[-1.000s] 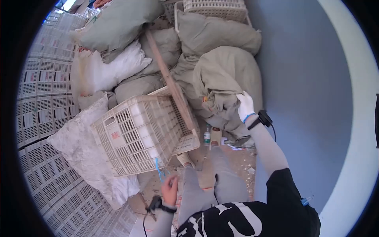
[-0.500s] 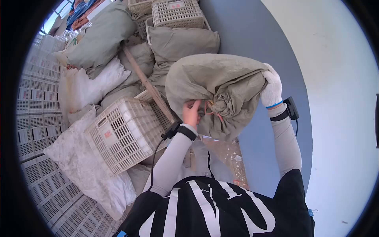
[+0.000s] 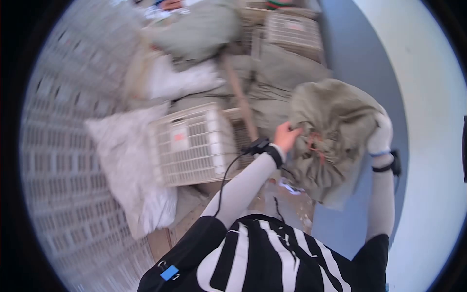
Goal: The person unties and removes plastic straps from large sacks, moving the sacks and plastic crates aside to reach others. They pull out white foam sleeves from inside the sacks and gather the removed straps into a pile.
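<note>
"Where's the sack (image 3: 340, 112) just now?"

"Up off the floor (image 3: 292, 207), at about chest height, between the white crate (image 3: 194, 143) and the blue-grey wall (image 3: 362, 58). It hangs against nothing but the person's two hands."

"And the grip?"

"The bare left hand (image 3: 286, 136) is closed on the bunched neck, just beside the orange cord (image 3: 316, 146) that ties it. The gloved right hand (image 3: 380, 137) is curled tight into the cloth on the far side. The view is blurred, so I can't tell how deep the fingers go."

"What worries you?"

"All the weight seems to sit on two fistfuls of fabric. If the cloth slides through the glove, the sack could swing down onto the feet. If the cord gives, the neck may open. And the cable (image 3: 228, 168) dangling from the left wrist runs near the crate's corner, where it could catch."
</note>
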Motion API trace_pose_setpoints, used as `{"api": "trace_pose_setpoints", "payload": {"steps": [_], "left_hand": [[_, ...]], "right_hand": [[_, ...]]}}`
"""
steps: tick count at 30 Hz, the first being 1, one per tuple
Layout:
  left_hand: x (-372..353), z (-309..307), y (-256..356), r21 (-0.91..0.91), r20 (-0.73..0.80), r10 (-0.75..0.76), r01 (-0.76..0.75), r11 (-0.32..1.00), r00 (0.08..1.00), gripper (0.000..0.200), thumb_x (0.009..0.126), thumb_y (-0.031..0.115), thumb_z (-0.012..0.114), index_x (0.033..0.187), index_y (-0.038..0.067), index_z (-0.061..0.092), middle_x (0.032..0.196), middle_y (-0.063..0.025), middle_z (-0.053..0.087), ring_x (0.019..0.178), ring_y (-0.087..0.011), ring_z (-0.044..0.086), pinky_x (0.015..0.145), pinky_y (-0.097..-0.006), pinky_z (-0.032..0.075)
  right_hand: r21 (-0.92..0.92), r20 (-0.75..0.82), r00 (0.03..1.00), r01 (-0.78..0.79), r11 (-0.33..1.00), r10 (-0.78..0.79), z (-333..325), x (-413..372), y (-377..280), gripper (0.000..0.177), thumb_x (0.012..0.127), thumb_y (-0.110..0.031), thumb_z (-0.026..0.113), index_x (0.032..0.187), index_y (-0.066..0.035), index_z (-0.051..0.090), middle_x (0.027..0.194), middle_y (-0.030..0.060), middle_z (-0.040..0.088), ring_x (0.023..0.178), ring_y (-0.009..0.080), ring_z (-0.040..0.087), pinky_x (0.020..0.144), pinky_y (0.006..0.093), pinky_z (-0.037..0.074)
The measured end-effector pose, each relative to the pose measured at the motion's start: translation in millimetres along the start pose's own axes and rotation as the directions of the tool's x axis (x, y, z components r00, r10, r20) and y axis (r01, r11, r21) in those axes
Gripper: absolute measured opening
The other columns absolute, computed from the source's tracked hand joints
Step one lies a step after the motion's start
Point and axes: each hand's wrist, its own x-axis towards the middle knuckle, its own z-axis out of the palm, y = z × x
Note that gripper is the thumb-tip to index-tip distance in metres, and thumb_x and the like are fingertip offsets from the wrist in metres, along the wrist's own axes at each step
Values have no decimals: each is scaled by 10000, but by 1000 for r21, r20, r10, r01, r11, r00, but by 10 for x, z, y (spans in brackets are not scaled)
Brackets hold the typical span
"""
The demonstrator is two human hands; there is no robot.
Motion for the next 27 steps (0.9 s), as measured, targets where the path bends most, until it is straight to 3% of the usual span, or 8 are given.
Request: {"api": "trace_pose_setpoints", "payload": {"steps": [2, 6, 10, 14, 18, 21, 25, 27], "left_hand": [[-303, -387, 586, -221, 50, -33, 44, 974, 998, 147, 833, 171, 696, 923, 72, 634, 710, 30, 590, 514, -53, 452, 444, -236, 328], [-728, -1481, 1485, -366, 29, 46, -32, 930, 999, 182, 861, 166, 672, 1023, 98, 624, 779, 58, 624, 469, 10, 434, 383, -166, 274], [-1347, -2180, 2442, -273, -116, 230, -254, 928, 966, 162, 896, 182, 644, 1021, 82, 617, 737, 73, 609, 431, 27, 385, 363, -158, 232], [-2036, -2827, 2930, -246, -144, 334, -361, 900, 932, 182, 888, 212, 670, 984, 60, 637, 715, 54, 612, 442, 18, 400, 383, -169, 237], [-2210, -3049, 2762, -242, -301, 268, -345, 907, 915, 171, 889, 224, 668, 950, 69, 629, 654, 65, 575, 398, 11, 350, 362, -184, 223], [-2247, -3369, 2323, -344, -408, 176, -329, 880, 896, 175, 891, 235, 668, 945, 74, 624, 635, 74, 554, 387, 7, 360, 350, -187, 222], [-2331, -3496, 2120, -314, -461, 132, -300, 901, 877, 218, 877, 221, 691, 990, 47, 625, 630, 69, 543, 456, -11, 431, 406, -190, 304], [-2376, -3472, 2119, -129, -589, 203, -339, 932, 783, 253, 876, 250, 699, 976, 34, 614, 643, 59, 549, 494, -15, 456, 433, -190, 318]], "right_hand": [[104, -21, 997, -66, 992, 68, -38, -4, -16, 337, 906, -82, 385, 1136, 52, 591, 1117, 137, 634, 1060, 224, 604, 940, 338, 466], [-205, -11, 961, 270, 941, -278, 288, 240, -150, 260, 922, -81, 443, 1059, 38, 631, 1051, 93, 645, 975, 171, 606, 870, 282, 464], [65, -44, 969, 245, 967, -242, 990, 378, -762, 228, 919, -103, 519, 1044, 36, 649, 1008, 72, 648, 920, 128, 586, 822, 247, 451], [-385, 107, 932, 360, 850, -347, 1871, 396, -1199, 311, 877, -158, 613, 1125, 29, 637, 992, 80, 665, 899, 132, 596, 804, 262, 466], [-510, 115, 544, 751, 420, -831, 2821, -197, -1215, 246, 807, -85, 636, 1049, -48, 666, 1006, 126, 667, 952, 269, 641, 855, 345, 502], [-241, 527, 433, 901, 360, -731, 3348, -827, -527, 266, 748, -76, 675, 1013, -64, 667, 972, 122, 661, 948, 274, 640, 851, 362, 506], [-507, 498, 720, 693, 512, -483, 3996, -1056, 235, 386, 719, -279, 723, 1040, -72, 668, 1074, 135, 648, 978, 291, 629, 854, 378, 497], [-419, 491, 840, 461, 782, -232, 4115, -919, 436, 387, 736, -303, 715, 1039, -64, 684, 1037, 142, 663, 945, 297, 639, 815, 371, 502]]}}
